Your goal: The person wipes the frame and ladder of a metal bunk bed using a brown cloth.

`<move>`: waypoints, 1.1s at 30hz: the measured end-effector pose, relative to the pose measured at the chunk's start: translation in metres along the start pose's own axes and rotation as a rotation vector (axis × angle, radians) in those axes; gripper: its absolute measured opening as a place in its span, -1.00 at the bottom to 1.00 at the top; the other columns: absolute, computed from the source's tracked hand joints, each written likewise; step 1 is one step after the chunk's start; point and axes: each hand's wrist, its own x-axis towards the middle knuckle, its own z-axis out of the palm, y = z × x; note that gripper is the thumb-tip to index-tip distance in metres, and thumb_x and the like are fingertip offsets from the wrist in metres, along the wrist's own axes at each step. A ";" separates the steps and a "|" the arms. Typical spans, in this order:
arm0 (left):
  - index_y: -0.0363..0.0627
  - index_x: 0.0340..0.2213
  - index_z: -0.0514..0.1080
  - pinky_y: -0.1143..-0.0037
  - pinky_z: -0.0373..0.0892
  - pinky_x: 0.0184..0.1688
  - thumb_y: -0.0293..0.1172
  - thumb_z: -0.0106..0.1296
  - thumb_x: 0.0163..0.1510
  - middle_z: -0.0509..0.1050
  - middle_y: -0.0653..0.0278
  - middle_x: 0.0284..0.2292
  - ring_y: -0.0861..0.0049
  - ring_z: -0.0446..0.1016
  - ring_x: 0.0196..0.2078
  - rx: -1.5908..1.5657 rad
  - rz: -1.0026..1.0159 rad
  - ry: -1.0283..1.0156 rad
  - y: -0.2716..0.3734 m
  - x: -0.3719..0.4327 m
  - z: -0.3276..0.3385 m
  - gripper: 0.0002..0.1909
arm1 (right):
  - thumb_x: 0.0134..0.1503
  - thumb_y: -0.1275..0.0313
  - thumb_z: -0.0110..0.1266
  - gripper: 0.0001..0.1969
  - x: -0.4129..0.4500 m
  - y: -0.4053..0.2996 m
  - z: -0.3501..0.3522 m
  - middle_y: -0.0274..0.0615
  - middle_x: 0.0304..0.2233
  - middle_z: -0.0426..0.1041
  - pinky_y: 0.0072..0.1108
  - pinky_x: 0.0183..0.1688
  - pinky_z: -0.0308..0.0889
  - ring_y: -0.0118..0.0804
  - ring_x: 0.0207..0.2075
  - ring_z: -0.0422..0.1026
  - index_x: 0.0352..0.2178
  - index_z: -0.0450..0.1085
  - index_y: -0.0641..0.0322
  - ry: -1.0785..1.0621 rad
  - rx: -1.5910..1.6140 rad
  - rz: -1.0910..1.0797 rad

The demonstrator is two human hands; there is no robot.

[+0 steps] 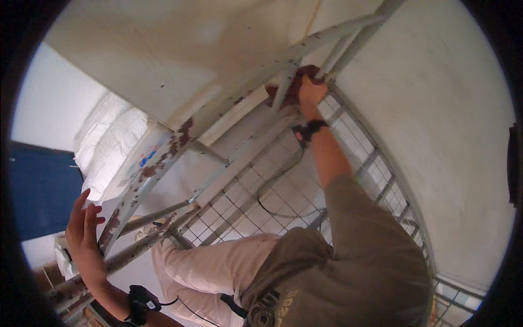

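Observation:
My right hand (314,90) is shut on a dark red cloth (291,90), up where several pale metal bars meet near the wall. The cloth is bunched against the bars and partly hidden behind a short one. My left hand (84,231) is raised at the left with its fingers apart and nothing in it. Beside it runs a pale metal rail (179,137) with chipped paint and rust-brown patches. Whether the left wrist touches the metal cannot be told. Each wrist wears a black strapped device, the left one (142,304) with a cable.
Below lies a wire mesh panel (245,196) in a metal frame, with a looped dark cable (265,206) on or beneath it. A lower tube (135,255) crosses at the left. White plastic-wrapped goods (110,143) and a dark blue panel (45,190) stand beyond. Walls (429,102) close in.

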 end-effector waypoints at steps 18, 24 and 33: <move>-0.16 -0.20 0.56 0.30 0.42 -0.10 0.08 -0.13 0.09 0.59 0.00 -0.37 0.15 0.57 -0.21 0.336 0.043 0.219 -0.002 -0.012 -0.012 -0.45 | 0.09 0.14 0.21 -0.22 -0.026 -0.049 -0.047 0.16 0.10 0.30 -0.20 0.12 0.30 0.13 0.07 0.33 0.21 0.08 0.35 -0.388 0.092 -0.039; -0.25 -0.41 0.58 0.28 0.46 -0.21 0.00 -0.17 0.11 0.57 0.02 -0.48 0.18 0.59 -0.37 0.245 -0.064 -0.168 0.013 -0.010 -0.018 -0.47 | 0.12 0.25 0.12 -0.38 0.012 -0.083 -0.078 0.01 0.13 0.26 -0.37 0.11 0.25 -0.07 0.07 0.33 0.14 0.16 0.31 -0.402 0.468 0.128; -0.21 -0.31 0.56 0.24 0.43 -0.09 0.00 -0.18 0.14 0.55 -0.05 -0.25 0.07 0.53 -0.17 0.223 0.005 0.013 0.002 -0.016 -0.010 -0.48 | 0.07 0.50 0.03 -0.56 -0.038 -0.241 -0.166 -0.15 -0.04 0.43 -0.42 0.09 0.29 -0.19 -0.01 0.40 0.03 0.29 0.30 -1.266 0.734 0.100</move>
